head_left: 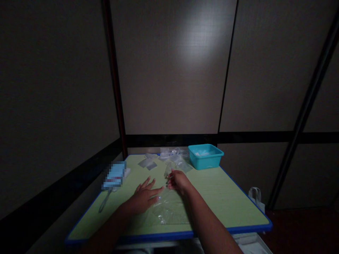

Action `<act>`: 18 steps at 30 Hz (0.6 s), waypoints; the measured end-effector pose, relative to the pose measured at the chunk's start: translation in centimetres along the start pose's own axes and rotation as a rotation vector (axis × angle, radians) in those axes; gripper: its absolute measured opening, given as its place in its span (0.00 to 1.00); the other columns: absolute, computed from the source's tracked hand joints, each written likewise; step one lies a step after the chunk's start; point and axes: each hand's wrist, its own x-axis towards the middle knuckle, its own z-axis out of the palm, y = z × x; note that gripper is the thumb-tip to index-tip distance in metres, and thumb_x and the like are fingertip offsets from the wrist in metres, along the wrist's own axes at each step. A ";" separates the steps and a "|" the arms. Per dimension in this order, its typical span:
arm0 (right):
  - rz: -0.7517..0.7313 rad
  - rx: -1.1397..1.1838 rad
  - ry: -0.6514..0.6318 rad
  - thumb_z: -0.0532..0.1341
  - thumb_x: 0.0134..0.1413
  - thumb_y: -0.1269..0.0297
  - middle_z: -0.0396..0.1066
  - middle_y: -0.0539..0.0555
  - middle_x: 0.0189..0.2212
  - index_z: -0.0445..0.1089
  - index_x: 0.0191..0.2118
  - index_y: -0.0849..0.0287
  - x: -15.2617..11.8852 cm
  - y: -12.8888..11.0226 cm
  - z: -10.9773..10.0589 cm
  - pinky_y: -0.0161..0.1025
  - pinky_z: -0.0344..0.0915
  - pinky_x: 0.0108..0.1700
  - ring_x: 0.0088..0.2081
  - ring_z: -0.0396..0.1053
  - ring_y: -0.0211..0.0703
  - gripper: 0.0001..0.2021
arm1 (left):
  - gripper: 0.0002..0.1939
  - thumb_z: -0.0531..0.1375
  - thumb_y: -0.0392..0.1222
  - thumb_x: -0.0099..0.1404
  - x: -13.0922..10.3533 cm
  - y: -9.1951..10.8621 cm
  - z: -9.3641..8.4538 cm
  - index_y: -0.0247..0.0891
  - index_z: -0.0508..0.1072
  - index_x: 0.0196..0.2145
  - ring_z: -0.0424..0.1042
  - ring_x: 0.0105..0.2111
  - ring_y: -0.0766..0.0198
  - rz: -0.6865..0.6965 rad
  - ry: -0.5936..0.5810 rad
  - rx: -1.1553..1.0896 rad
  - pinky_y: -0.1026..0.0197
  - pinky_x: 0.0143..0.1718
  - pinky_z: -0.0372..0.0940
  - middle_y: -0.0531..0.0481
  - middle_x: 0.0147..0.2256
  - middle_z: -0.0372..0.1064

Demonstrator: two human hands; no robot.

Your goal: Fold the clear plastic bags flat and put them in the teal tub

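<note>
A large clear plastic bag (169, 215) lies flat and a little wrinkled on the table in front of me. My left hand (145, 197) rests on its left part, palm down with the fingers spread. Just right of it, my right hand (179, 180) is closed in a pinch, its fingertips at a small clear plastic bag (167, 170) that appears to be held between them. The exact grip is partly hidden by the curled fingers. Beyond the hands, several small translucent bags (148, 163) lie at the back left, and more clear bags (182, 165) are heaped at the back middle.
The green table (219, 201) has a blue edge. A turquoise basin (205, 161) with clear plastic inside stands at the back right. At the left edge lies a blurred-out blue item (114, 175) with a strap (105, 200). A white bag (256, 199) is beyond the right edge.
</note>
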 end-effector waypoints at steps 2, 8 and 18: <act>0.015 -0.005 0.021 0.47 0.60 0.56 0.60 0.48 0.12 0.63 0.28 0.62 0.1 0.1 -0.1 0.33 0.63 0.18 0.15 0.62 0.35 0.18 | 0.25 0.46 0.58 0.65 -0.3 -0.3 0.0 0.57 0.52 0.58 0.29 0.62 0.48 -0.011 -0.005 0.002 0.37 0.55 0.39 0.49 0.63 0.37; 0.038 -0.004 0.041 0.47 0.60 0.55 0.62 0.49 0.13 0.63 0.29 0.62 0.4 0.3 -0.1 0.34 0.64 0.19 0.15 0.63 0.36 0.17 | 0.24 0.47 0.58 0.64 -0.8 -0.4 -0.5 0.58 0.55 0.57 0.28 0.62 0.49 -0.083 0.047 0.023 0.36 0.55 0.37 0.46 0.63 0.38; 0.029 -0.007 0.020 0.45 0.61 0.57 0.63 0.49 0.13 0.63 0.29 0.62 0.1 0.3 -0.1 0.34 0.64 0.20 0.14 0.63 0.36 0.18 | 0.30 0.47 0.58 0.64 -0.4 3.2 0.6 0.51 0.47 0.61 0.29 0.63 0.54 0.001 0.047 -0.004 0.38 0.57 0.33 0.47 0.64 0.31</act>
